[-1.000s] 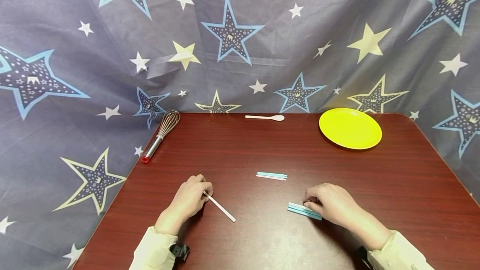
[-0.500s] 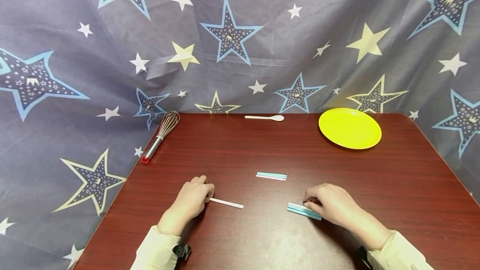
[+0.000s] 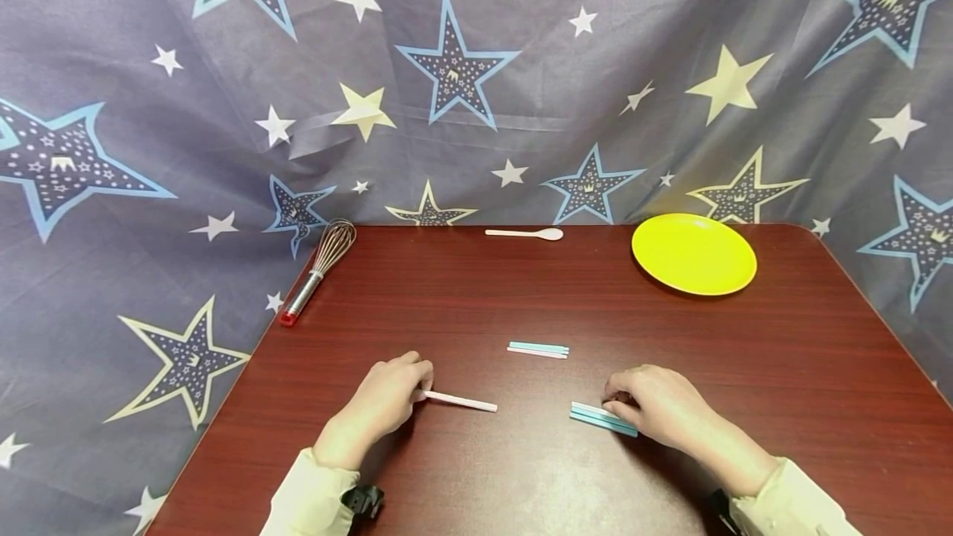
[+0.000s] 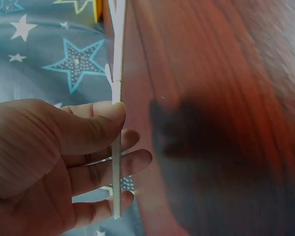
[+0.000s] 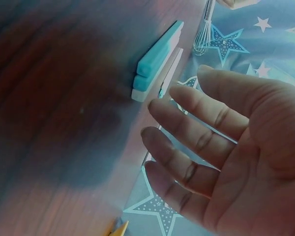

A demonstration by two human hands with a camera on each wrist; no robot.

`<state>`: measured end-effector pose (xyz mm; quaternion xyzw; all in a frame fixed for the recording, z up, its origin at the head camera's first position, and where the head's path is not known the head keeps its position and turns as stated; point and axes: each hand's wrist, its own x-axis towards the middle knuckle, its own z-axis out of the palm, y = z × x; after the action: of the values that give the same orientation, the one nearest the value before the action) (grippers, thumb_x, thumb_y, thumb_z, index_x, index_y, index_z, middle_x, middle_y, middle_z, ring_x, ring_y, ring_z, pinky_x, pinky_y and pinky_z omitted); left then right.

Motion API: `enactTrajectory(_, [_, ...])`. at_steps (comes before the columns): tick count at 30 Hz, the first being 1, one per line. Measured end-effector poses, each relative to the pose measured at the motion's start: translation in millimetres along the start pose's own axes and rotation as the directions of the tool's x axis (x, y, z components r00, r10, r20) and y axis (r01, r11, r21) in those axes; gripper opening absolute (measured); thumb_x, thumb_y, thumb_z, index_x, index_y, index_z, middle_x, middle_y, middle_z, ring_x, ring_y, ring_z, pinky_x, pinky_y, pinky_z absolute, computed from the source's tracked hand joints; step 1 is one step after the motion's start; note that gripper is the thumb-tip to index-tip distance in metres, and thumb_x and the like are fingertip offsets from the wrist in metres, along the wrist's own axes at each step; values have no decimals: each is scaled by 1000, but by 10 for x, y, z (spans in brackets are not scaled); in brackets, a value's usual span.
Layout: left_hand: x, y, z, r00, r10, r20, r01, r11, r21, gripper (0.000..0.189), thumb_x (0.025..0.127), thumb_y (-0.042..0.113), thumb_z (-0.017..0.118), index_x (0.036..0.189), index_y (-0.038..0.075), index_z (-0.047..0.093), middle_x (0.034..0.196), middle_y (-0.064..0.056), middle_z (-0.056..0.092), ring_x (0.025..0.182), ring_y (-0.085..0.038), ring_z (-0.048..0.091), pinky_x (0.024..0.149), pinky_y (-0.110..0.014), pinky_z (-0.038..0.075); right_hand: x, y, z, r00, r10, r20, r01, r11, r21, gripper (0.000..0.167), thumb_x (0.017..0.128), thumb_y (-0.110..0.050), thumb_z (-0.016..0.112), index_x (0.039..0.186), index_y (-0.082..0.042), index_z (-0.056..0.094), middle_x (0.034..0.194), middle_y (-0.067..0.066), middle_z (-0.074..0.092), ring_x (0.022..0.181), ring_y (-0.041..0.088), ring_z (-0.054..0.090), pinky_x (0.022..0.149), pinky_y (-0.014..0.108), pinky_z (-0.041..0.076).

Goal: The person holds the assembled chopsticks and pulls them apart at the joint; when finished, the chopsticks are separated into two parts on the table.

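Note:
My left hand [image 3: 390, 395] pinches a slim white chopstick [image 3: 462, 401] between thumb and fingers, its thicker end pointing right. In the left wrist view the chopstick [image 4: 119, 54] narrows at a joint just above the thumb, and its thin part runs down past the fingers. My right hand [image 3: 658, 404] is beside a bundle of short blue and white sticks [image 3: 605, 420] on the table. The right wrist view shows its fingers [image 5: 187, 132] loosely bent, with a gap to the bundle. Farther back lie several thinner blue and white sticks [image 3: 538, 350].
A white spoon [image 3: 524, 233] lies along the back edge of the dark red table [image 3: 476, 288]. The yellow plate [image 3: 694, 255] is at the back right. A wire whisk [image 3: 320, 271] with a red-tipped handle rests on the left edge. Behind hangs a star-patterned curtain [image 3: 476, 155].
The chopstick in my left hand has swung from slanting toward the front to nearly level, pointing right. My left hand has shifted slightly right. The right hand stays in place.

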<state>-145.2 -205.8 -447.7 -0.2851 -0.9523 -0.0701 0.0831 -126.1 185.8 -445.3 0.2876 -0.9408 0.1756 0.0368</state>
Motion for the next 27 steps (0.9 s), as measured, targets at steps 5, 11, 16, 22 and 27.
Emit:
enactTrajectory(5, [49,62,-60,1000,-3,2,3,999,-48,36,69,-1,79,70,20,49,67,10,44,59,-14,49,55,-31,41,6,-3,2,1000,-4,-5,4,1000,1,7,82,-24,77,83,-27,71,73,-21,59,67,2,52,58,29,44])
enactTrajectory(11, [108,155,-115,1000,6,-12,-8,994,-105,34,72,0,77,71,19,49,65,12,48,58,-9,46,55,-28,40,10,-11,1,1000,-12,-13,12,1000,-6,8,82,-23,77,83,-27,70,74,-21,60,68,3,53,59,30,45])
enactTrajectory(16, [152,236,-126,999,26,-42,-30,994,-109,32,73,4,78,73,19,50,65,12,50,57,-9,47,54,-28,40,12,-13,-3,1000,-16,-16,15,1000,-8,8,82,-23,77,82,-27,70,74,-21,59,68,3,53,59,29,44])
enactTrajectory(22, [212,331,-108,997,47,-56,-53,991,-121,31,74,7,78,74,18,50,64,10,52,55,-10,47,53,-29,40,16,-14,0,1000,-19,-12,19,1000,-7,8,82,-24,76,82,-28,69,74,-21,59,67,1,52,59,29,44])
enactTrajectory(27, [251,418,-90,996,61,-65,-69,990,-126,31,75,3,76,76,18,49,63,11,48,55,-10,46,53,-28,40,16,-18,1,1000,-20,-9,20,1000,0,8,83,-25,76,81,-29,69,73,-22,58,67,0,51,59,29,45])
